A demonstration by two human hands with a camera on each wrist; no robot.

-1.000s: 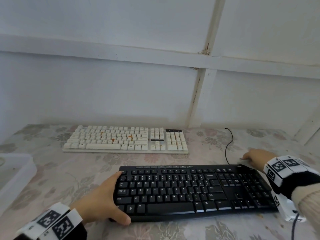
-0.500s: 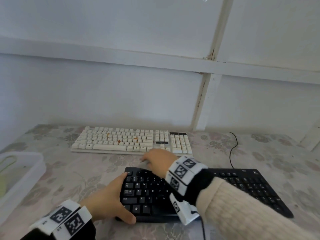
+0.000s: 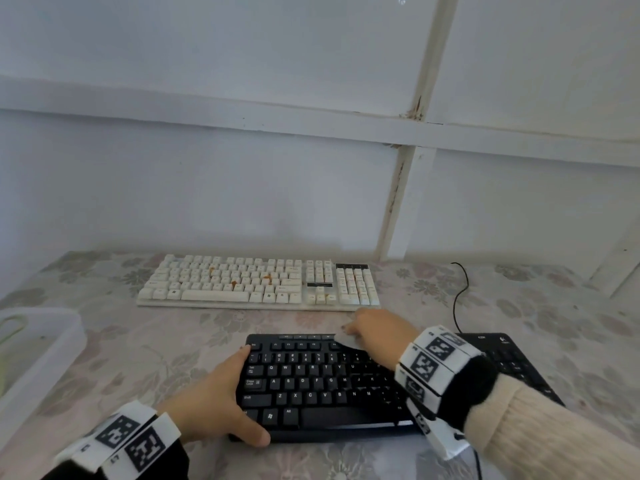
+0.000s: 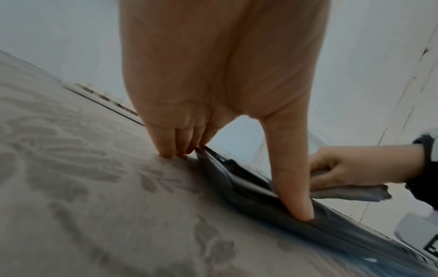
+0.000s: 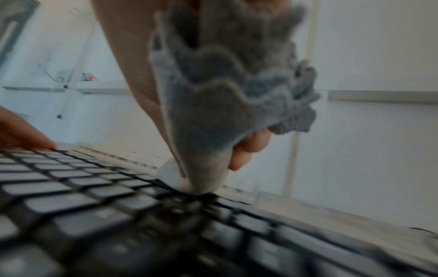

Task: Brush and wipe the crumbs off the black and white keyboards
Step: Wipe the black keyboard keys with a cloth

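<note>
The black keyboard [image 3: 311,386] lies near me on the flowered tablecloth. My left hand [image 3: 242,393] grips its left end, thumb on the front edge and fingers at the far corner. My right hand [image 3: 356,332] holds a bunched grey cloth [image 3: 346,341] against the keyboard's top row, about the middle. In the right wrist view the cloth [image 5: 213,112] hangs from the fingers [image 5: 249,148] with its tip on the keys [image 5: 94,206]. Farther back lies the white keyboard [image 3: 256,282], with orange crumbs among its keys.
A translucent plastic box [image 3: 38,351] stands at the table's left edge with something green inside. A black cable [image 3: 457,296] runs from the black keyboard's far right corner toward the wall. The white wall rises right behind the white keyboard.
My right hand swept the cloth from the black keyboard's far right corner to its top left, then came back a little to the right. The left hand kept its hold.
</note>
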